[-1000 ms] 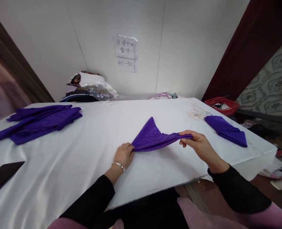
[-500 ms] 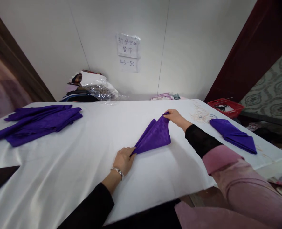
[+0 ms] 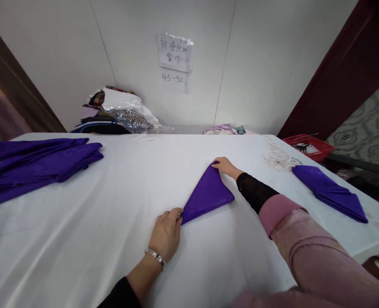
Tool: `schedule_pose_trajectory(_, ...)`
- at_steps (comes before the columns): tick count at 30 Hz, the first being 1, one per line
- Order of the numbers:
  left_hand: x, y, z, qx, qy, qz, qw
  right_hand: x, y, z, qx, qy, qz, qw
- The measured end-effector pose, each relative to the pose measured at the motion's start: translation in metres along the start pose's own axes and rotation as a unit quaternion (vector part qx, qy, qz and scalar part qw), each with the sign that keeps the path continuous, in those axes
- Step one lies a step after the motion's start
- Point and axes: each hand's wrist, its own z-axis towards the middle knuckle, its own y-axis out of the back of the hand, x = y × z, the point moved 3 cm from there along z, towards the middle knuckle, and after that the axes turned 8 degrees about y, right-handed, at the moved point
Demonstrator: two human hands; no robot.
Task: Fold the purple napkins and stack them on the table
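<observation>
A purple napkin [image 3: 207, 194] lies folded into a triangle on the white tablecloth [image 3: 112, 214] in front of me. My left hand [image 3: 166, 233] pinches its near left corner, fingers closed on the cloth. My right hand [image 3: 225, 167] reaches across and presses the far tip of the triangle down with closed fingertips. A silver bracelet [image 3: 154, 256] sits on my left wrist.
A pile of unfolded purple napkins [image 3: 38, 164] lies at the far left. Folded purple napkins [image 3: 328, 191] sit at the right, near the table edge. Bagged fabrics [image 3: 118, 113] lean against the wall, under a paper sign [image 3: 174, 60]. A red basket [image 3: 307, 145] stands beyond the right edge.
My right hand carried the napkin's right corner up and over to the far tip, and the napkin now lies flat as a smaller triangle. My left hand kept the near corner pinned.
</observation>
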Motion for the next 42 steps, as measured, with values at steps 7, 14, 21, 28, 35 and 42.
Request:
schedule_pose_trajectory(7,-0.002,0.000,0.000,-0.004,-0.001,0.009,1.000,-0.009,-0.012,0.007,-0.017,0.040,-0.045,0.998)
schedule_pose_trajectory(14,0.000,-0.001,-0.002,-0.034,-0.023,0.011,0.999,-0.020,-0.024,0.010,-0.034,0.054,-0.062,0.996)
schedule_pose_trajectory(21,0.001,0.000,-0.002,-0.033,-0.012,0.011,0.999,-0.029,-0.028,0.010,-0.066,0.029,-0.070,0.995)
schedule_pose_trajectory(28,0.001,0.000,-0.003,-0.029,-0.006,0.029,0.999,-0.033,-0.032,0.010,-0.083,0.012,-0.090,0.992)
schedule_pose_trajectory(35,0.002,0.002,-0.001,-0.016,-0.004,0.065,0.998,-0.029,-0.031,0.012,-0.070,0.017,-0.091,0.993)
schedule_pose_trajectory(42,0.008,0.008,0.002,-0.011,0.008,0.082,0.997,-0.022,-0.024,0.004,-0.069,0.039,-0.074,0.994)
